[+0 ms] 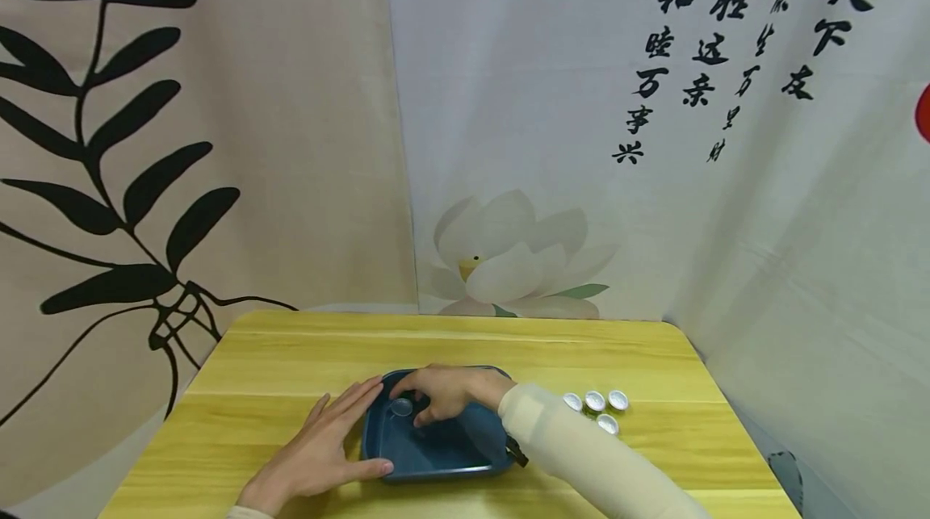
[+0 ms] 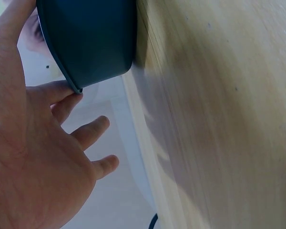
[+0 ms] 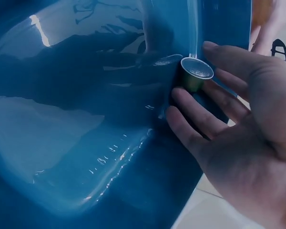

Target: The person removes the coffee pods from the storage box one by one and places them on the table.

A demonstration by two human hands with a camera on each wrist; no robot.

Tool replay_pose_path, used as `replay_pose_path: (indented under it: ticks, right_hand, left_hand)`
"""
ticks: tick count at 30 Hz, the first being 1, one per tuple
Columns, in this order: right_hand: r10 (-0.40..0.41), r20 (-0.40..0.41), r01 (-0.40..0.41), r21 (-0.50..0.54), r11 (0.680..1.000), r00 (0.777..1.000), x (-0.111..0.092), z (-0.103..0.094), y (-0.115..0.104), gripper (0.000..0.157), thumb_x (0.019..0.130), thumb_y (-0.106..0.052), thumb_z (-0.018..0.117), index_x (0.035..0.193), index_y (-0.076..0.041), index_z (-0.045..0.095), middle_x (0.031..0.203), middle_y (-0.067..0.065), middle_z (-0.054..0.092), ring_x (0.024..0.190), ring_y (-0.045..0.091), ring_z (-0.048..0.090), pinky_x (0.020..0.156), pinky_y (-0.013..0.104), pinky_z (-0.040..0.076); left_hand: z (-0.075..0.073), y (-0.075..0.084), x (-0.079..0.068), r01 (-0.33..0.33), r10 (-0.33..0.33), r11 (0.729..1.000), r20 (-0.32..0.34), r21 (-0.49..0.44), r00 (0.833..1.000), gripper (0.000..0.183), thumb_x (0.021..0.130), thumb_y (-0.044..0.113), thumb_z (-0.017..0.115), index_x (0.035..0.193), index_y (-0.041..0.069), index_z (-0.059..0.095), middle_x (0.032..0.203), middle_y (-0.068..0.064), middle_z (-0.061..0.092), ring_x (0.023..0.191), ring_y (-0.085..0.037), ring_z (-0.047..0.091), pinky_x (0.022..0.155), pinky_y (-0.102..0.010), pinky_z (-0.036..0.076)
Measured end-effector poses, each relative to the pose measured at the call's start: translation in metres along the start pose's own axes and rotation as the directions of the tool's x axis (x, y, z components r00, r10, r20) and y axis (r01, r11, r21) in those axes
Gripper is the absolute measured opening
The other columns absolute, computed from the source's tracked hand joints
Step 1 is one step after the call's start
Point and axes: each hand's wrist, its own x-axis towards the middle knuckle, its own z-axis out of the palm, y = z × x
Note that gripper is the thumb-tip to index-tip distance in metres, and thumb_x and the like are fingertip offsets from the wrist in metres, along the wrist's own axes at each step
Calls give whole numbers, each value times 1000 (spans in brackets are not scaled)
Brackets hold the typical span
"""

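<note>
A blue, rounded rectangular tray [image 1: 436, 454] lies on the wooden table. Along its left side my left hand [image 1: 320, 446] touches the rim, fingers extended and thumb at the near-left corner. In the left wrist view, the fingers of this hand [image 2: 52, 143] are spread, one against the corner of the tray [image 2: 90, 43]. My right hand [image 1: 445, 391] is over the tray's far-left part. Beside its fingers, a small green cup with a silvery top [image 3: 197, 71] stands in the tray. The right hand's fingers [image 3: 198, 112] are spread around the cup without a visible grip.
Several similar small cups with silvery tops [image 1: 594, 401] stand on the table right of the tray, partly behind my right forearm. A dark object [image 1: 517, 452] shows at the tray's right edge. Printed cloth [image 1: 508, 140] hangs behind the table [image 1: 291, 341].
</note>
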Motion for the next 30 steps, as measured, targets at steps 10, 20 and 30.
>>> replay_pose_path:
  ticks: [10,20,30]
  right_hand:
    - [-20,7,20,-10,1000,1000,2,2,0,58,107,-24,81,162,-24,62,114,-8,75,89,1,65,82,18,58]
    - [-11,11,11,11,1000,1000,2,5,2,56,105,-16,82,158,-22,66,128,-4,79,94,-3,72,81,14,60]
    - [-32,5,32,-27,999,999,2,8,4,48,105,-17,83,151,-20,71,128,-7,75,92,-4,66,84,13,58]
  left_hand:
    - [-1,1,0,5,-5,1000,-2,-9,1000,117,89,72,86,180,19,34,188,-8,32,171,-50,33,127,-93,14]
    - [1,0,1,3,-3,1000,-5,-15,1000,116,89,73,86,179,19,36,187,-7,34,171,-51,33,127,-93,14]
    - [1,0,0,-3,3,1000,-19,-14,1000,116,89,74,86,179,19,37,187,-9,35,170,-51,35,127,-93,15]
